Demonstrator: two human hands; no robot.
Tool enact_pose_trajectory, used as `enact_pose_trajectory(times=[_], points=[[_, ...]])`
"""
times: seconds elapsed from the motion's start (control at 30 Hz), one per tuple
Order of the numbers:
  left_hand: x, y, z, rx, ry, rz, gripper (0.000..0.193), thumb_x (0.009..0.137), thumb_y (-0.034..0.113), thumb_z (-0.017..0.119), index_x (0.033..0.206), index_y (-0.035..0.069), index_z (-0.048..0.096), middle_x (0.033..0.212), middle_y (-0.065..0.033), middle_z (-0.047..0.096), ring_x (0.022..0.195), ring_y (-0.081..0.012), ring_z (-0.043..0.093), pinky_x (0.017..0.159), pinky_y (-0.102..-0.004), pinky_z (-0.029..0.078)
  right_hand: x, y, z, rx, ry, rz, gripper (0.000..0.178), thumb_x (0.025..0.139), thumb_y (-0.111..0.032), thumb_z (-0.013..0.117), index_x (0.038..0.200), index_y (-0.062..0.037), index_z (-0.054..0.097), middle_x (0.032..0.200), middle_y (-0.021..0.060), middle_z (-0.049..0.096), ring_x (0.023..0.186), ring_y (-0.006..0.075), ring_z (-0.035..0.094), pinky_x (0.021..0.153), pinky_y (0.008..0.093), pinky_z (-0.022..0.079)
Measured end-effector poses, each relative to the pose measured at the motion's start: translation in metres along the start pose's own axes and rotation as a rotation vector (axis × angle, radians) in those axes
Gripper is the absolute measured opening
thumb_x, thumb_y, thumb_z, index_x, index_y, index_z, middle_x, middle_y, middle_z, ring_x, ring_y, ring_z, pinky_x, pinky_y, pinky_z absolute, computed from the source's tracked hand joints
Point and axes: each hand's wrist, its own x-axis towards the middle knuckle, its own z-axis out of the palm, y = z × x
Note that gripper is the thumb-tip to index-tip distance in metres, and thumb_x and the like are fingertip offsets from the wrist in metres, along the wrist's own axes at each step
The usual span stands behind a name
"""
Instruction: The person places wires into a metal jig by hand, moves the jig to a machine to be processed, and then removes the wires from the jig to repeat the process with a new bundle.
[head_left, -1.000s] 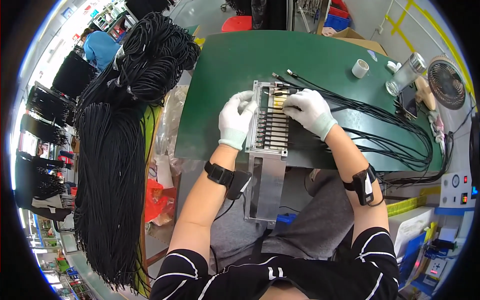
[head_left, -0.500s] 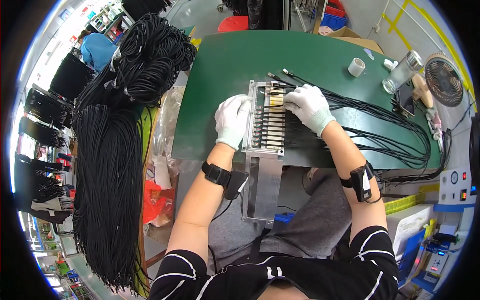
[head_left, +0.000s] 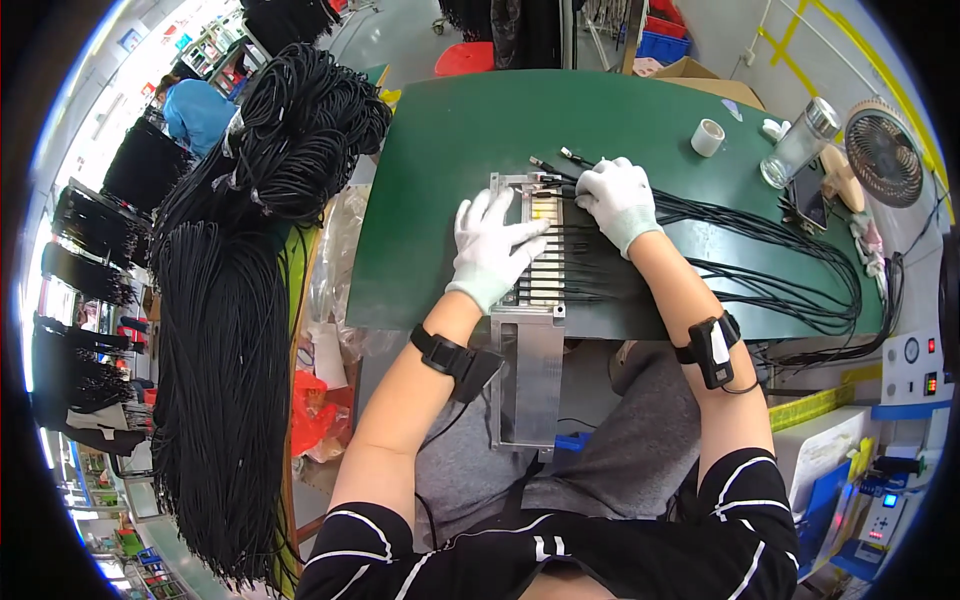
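A metal slotted fixture (head_left: pixel 527 308) holds a row of black cable ends side by side. Across its left side lies my white-gloved left hand (head_left: pixel 487 250), fingers spread, with the thumb and forefinger reaching over the slots and hiding several cable ends. At the fixture's upper right, my gloved right hand (head_left: pixel 615 200) has its fingers curled around a black cable whose end lies toward the top slots. Two loose cable ends with metal plugs (head_left: pixel 567 153) stick out just beyond that hand. From the fixture the black cables (head_left: pixel 740 215) run off to the right in a loop.
On the green table (head_left: pixel 440 130) stand a white tape roll (head_left: pixel 708 138), a glass bottle (head_left: pixel 790 150), a phone (head_left: pixel 808 200) and a small fan (head_left: pixel 884 155). A big bundle of black cables (head_left: pixel 220 380) hangs at the left. A person in blue (head_left: pixel 195 112) is farther back.
My left hand has spread its fingers and moved rightward over the slots. My right hand has shifted slightly upward along the fixture's right side.
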Motion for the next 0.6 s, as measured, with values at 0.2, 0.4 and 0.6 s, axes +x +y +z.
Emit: enact_pose_trajectory(times=[0.2,0.4,0.6], points=[[0.006,0.003,-0.016,-0.360,0.281,-0.169,0.024,0.080,0.035,0.076,0.085,0.012,0.073,0.111,-0.0099,0.070,0.106,-0.0304,0.061,0.100,-0.0428,0.042,-0.005,0.011,-0.016,0.220,-0.005,-0.192,0.011,0.077,-0.021,0.076,0.084,-0.0138,0.071,0.086,0.0036,0.066,0.093,0.0285,0.061,0.083,0.0404,0.049],[0.008,0.004,-0.021,-0.432,0.035,-0.287,0.023,0.076,0.028,0.079,0.074,0.008,0.067,0.099,-0.0068,0.071,0.097,-0.0279,0.063,0.088,-0.0390,0.047,-0.007,-0.019,-0.008,0.451,-0.033,-0.213,0.012,0.079,-0.021,0.074,0.086,-0.0132,0.070,0.086,0.0047,0.069,0.090,0.0288,0.062,0.082,0.0414,0.050],[0.003,-0.011,-0.007,-0.412,0.448,-0.226,0.020,0.076,0.020,0.079,0.073,0.006,0.066,0.091,-0.0078,0.073,0.090,-0.0289,0.065,0.089,-0.0395,0.048,-0.006,-0.015,-0.018,0.477,-0.142,-0.048,0.011,0.079,-0.018,0.075,0.087,-0.0110,0.070,0.083,0.0063,0.070,0.084,0.0296,0.063,0.081,0.0410,0.049]])
